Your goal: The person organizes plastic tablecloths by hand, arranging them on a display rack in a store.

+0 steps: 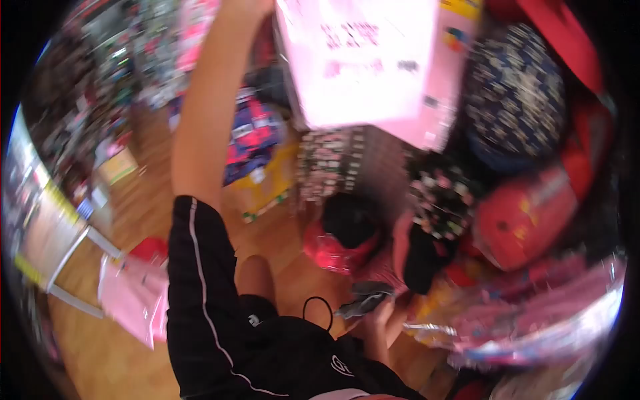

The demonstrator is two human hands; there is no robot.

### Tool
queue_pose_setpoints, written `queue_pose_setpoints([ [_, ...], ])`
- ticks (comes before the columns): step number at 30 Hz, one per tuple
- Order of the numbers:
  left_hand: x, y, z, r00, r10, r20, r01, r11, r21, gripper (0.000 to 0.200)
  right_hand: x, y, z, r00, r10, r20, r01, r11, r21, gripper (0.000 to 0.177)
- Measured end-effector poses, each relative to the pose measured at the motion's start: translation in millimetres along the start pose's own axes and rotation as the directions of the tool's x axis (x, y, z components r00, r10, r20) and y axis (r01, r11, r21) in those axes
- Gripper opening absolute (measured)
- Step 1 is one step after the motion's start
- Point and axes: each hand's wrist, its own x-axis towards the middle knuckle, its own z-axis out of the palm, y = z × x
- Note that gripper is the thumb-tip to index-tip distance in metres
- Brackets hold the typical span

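Note:
My left arm stretches up to the top edge, where the wrist end of my left hand (248, 8) is cut off and its fingers are out of sight. Right beside it is a pink plastic-wrapped package (363, 73) with printed text, overexposed and blurred. A second pink package (437, 100) with a yellow top overlaps behind it. Low in the picture, close to my body, my right hand (378, 321) is closed on a crumpled grey cloth item (363, 298). Blur hides the exact grip and the item's kind.
Caps stand on the right: a dark patterned cap (517, 93), a red cap (527, 217) and a black cap (350, 220). Plastic-wrapped pink goods (533, 310) lie lower right. A yellow box (267, 180), a white-framed stool (67, 257) and a pink bag (137, 297) are leftward.

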Motion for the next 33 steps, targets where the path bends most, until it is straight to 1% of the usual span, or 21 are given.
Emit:
queue_pose_setpoints([
  [1, -22.4, 14.1, -15.8, 0.994, -0.003, -0.107, 0.002, 1.000, -0.011, 0.028, 20.2, 26.5, -6.9, 0.996, 0.080, 0.047, -0.085, 0.989, 0.121, 0.028],
  [2, -49.3, 31.2, -40.6, 0.974, -0.007, -0.227, 0.002, 1.000, -0.022, 0.030, -17.2, -10.6, 23.6, 0.985, -0.030, 0.168, 0.088, 0.934, -0.347, 0.032],
  [3, -73.5, 52.2, -71.2, 0.967, -0.118, -0.226, 0.124, 0.992, 0.015, 0.031, -52.5, -57.0, 65.5, 0.929, -0.098, 0.357, 0.331, 0.653, -0.681, 0.038],
  [4, -100.3, 75.1, -89.3, 0.941, -0.132, -0.313, 0.137, 0.991, -0.007, 0.031, -37.7, -44.1, 81.8, 0.824, 0.041, 0.564, 0.162, 0.939, -0.305, 0.039],
  [5, -127.2, 97.0, -101.4, 0.909, -0.142, -0.393, 0.139, 0.990, -0.037, 0.032, -15.1, -32.3, 95.4, 0.669, 0.081, 0.739, -0.192, 0.979, 0.067, 0.040],
  [7, -180.3, 146.9, -120.0, 0.821, -0.166, -0.547, 0.194, 0.981, -0.006, 0.030, -0.2, -20.5, 128.0, 0.523, 0.223, 0.822, -0.585, 0.796, 0.156, 0.038],
  [10, -261.2, 223.8, -164.5, 0.627, -0.132, -0.768, 0.265, 0.963, 0.051, 0.029, -47.9, -26.0, 188.8, 0.410, 0.261, 0.874, -0.617, 0.785, 0.055, 0.040],
  [13, -337.1, 294.5, -198.6, 0.476, 0.002, -0.880, 0.288, 0.945, 0.158, 0.027, -104.0, -17.8, 248.5, 0.507, 0.441, 0.740, -0.607, 0.793, -0.056, 0.041],
  [15, -391.6, 324.3, -240.0, 0.283, 0.101, -0.954, 0.349, 0.915, 0.201, 0.027, -110.8, 12.7, 272.6, 0.108, 0.334, 0.937, -0.770, 0.624, -0.134, 0.042],
  [17, -454.9, 337.2, -303.4, 0.086, 0.126, -0.988, 0.467, 0.871, 0.152, 0.029, -161.3, 24.0, 303.5, 0.122, 0.422, 0.898, -0.705, 0.674, -0.221, 0.041],
  [19, -538.7, 344.6, -367.9, 0.156, 0.139, -0.978, 0.843, 0.497, 0.204, 0.045, -208.5, 39.6, 327.5, 0.003, 0.399, 0.917, -0.714, 0.643, -0.278, 0.042],
  [21, -557.4, 344.3, -355.0, 0.081, 0.229, -0.970, 0.993, 0.060, 0.097, 0.064, -247.8, 61.4, 342.2, -0.016, 0.416, 0.909, -0.721, 0.625, -0.299, 0.041],
  [22, -584.8, 353.4, -370.5, 0.179, 0.214, -0.960, 0.984, -0.052, 0.172, 0.082, -266.4, 72.2, 349.4, -0.035, 0.422, 0.906, -0.727, 0.611, -0.313, 0.041],
  [23, -610.8, 353.4, -381.6, 0.510, 0.369, -0.777, 0.787, -0.564, 0.249, 0.084, -283.7, 82.4, 353.3, -0.037, 0.431, 0.902, -0.726, 0.608, -0.320, 0.041],
  [25, -586.8, 351.9, -322.4, 0.552, 0.368, -0.749, 0.768, -0.574, 0.284, 0.086, -316.7, 102.8, 358.8, -0.092, 0.414, 0.906, -0.596, 0.706, -0.383, 0.040],
  [27, -570.3, 327.8, -267.1, 0.362, 0.203, -0.910, 0.827, -0.521, 0.212, 0.087, -343.1, 127.9, 361.2, -0.270, 0.363, 0.892, -0.331, 0.835, -0.440, 0.038],
  [28, -569.0, 308.8, -242.2, 0.371, 0.158, -0.915, 0.793, -0.566, 0.224, 0.086, -349.0, 155.5, 360.4, -0.394, 0.223, 0.892, 0.004, 0.971, -0.241, 0.041],
  [29, -570.5, 294.1, -228.1, 0.374, 0.111, -0.921, 0.759, -0.607, 0.235, 0.086, -352.2, 179.6, 355.9, -0.548, 0.132, 0.826, 0.298, 0.954, 0.045, 0.045],
  [30, -575.8, 287.9, -228.2, 0.357, 0.113, -0.927, 0.767, -0.602, 0.222, 0.086, -358.1, 185.5, 347.6, -0.553, 0.149, 0.820, 0.303, 0.952, 0.031, 0.045],
  [32, -590.1, 280.0, -224.9, 0.468, 0.047, -0.883, 0.665, -0.677, 0.316, 0.085, -368.1, 193.2, 327.9, -0.814, 0.257, 0.521, 0.563, 0.567, 0.601, 0.056],
  [33, -592.3, 280.2, -223.3, 0.456, 0.053, -0.888, 0.672, -0.675, 0.305, 0.085, -371.2, 198.7, 327.8, -0.818, 0.264, 0.511, 0.559, 0.573, 0.599, 0.056],
])
